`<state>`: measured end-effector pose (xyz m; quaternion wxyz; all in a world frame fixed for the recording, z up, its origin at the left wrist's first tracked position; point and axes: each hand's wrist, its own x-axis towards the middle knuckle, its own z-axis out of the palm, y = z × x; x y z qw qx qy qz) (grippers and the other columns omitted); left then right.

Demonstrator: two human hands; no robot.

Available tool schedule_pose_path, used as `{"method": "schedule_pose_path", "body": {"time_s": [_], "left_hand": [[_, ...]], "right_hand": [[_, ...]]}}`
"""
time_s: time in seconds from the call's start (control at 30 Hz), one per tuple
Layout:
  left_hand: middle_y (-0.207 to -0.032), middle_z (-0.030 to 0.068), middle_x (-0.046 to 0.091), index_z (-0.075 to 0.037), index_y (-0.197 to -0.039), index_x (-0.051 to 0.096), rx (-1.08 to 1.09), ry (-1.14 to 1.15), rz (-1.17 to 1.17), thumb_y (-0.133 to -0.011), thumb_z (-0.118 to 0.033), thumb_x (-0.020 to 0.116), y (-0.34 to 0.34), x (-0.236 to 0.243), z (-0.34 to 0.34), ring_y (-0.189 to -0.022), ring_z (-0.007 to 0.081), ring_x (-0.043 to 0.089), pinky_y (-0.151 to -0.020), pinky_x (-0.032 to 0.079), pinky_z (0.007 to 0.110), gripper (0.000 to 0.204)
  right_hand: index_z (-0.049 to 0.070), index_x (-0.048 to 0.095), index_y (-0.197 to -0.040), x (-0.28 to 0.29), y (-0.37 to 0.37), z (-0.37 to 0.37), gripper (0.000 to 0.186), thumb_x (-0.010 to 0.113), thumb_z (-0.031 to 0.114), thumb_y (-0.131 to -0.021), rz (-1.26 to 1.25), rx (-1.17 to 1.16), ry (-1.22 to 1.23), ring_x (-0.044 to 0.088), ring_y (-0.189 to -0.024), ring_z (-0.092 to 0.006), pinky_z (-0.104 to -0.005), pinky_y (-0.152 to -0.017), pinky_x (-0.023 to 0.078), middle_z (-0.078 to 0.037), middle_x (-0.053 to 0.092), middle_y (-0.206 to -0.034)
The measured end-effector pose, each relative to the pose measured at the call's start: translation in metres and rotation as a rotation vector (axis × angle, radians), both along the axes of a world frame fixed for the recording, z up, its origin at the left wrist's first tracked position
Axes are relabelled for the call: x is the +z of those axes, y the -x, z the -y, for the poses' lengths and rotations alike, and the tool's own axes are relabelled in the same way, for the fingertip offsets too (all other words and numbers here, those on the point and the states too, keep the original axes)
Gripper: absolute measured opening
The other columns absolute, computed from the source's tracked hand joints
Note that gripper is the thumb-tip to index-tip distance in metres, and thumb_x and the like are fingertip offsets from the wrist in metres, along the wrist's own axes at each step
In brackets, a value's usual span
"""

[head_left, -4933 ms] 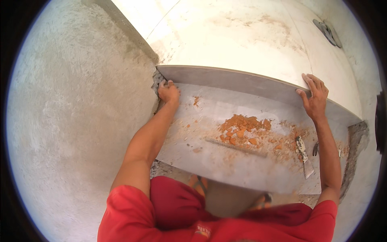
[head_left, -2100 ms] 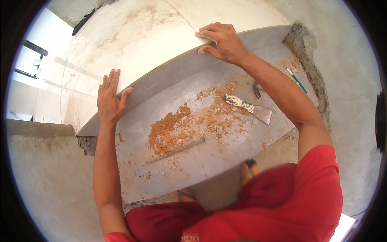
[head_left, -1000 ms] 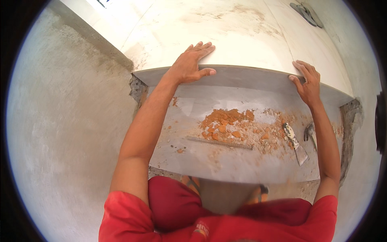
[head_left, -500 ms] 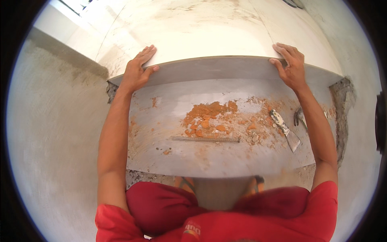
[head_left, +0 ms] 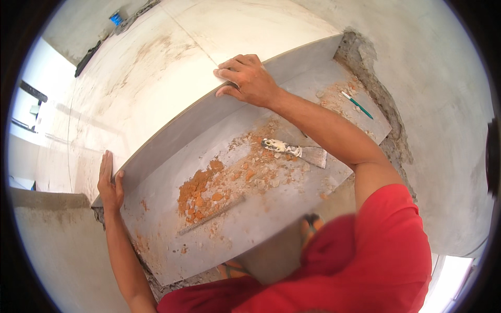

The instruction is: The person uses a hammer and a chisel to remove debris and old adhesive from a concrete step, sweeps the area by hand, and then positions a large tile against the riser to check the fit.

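Note:
A long grey tile (head_left: 209, 112) stands upright as a riser at the back of a grey step (head_left: 271, 208). My left hand (head_left: 110, 185) presses flat, fingers together, against the tile's left end. My right hand (head_left: 248, 78) lies palm down over the tile's top edge near the middle, fingers curled onto the upper floor. A heap of orange rubble (head_left: 203, 190) lies on the step below the tile. A putty knife (head_left: 295, 151) with a smeared handle rests on the step under my right forearm.
A green and white pencil (head_left: 357, 104) lies at the step's right end beside a rough broken wall edge (head_left: 389, 115). A thin straight bar (head_left: 211, 215) lies in the rubble. The pale tiled upper floor (head_left: 156, 68) stretches behind. My sandalled feet (head_left: 313, 221) stand below the step.
The view has swung to the left and tilted. My right hand has shifted from the tile's right end toward its middle, while my left hand slid down onto the tile's left end.

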<state>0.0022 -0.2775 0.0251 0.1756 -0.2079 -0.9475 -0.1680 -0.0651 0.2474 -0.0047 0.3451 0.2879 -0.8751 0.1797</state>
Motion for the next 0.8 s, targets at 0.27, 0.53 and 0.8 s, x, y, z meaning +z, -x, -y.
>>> {"method": "schedule_pose_path", "body": {"time_s": [0.27,0.53,0.8], "left_hand": [[-0.158,0.0183,0.052,-0.003,-0.154,0.051,-0.021,0.038,-0.036,-0.107,-0.026,0.060,0.000,-0.003,0.001,-0.152,0.0355,0.040,-0.123,0.035,0.047,0.053],[-0.157,0.0150,0.053,-0.007,-0.154,0.052,0.027,0.073,-0.071,-0.106,-0.028,0.061,-0.004,-0.005,0.001,-0.151,0.0346,0.042,-0.124,0.035,0.048,0.053],[-0.153,0.0121,0.058,-0.011,-0.152,0.055,0.049,0.127,-0.113,-0.104,-0.039,0.062,0.000,-0.002,0.002,-0.149,0.0333,0.046,-0.122,0.038,0.047,0.056]], "right_hand": [[0.017,0.077,-0.120,0.004,0.009,-0.104,0.045,0.072,0.051,-0.091,-0.008,-0.143,-0.046,0.064,-0.118,-0.0208,-0.0443,-0.108,0.042,-0.002,0.073,-0.122],[0.015,0.074,-0.118,0.009,0.009,-0.105,0.038,0.074,0.043,-0.092,-0.063,-0.166,-0.111,0.064,-0.111,-0.0192,-0.0410,-0.098,0.045,0.001,0.073,-0.118],[0.015,0.073,-0.120,0.013,0.006,-0.107,0.036,0.072,0.040,-0.094,-0.066,-0.167,-0.132,0.064,-0.115,-0.0208,-0.0407,-0.098,0.045,0.000,0.073,-0.122]]}}
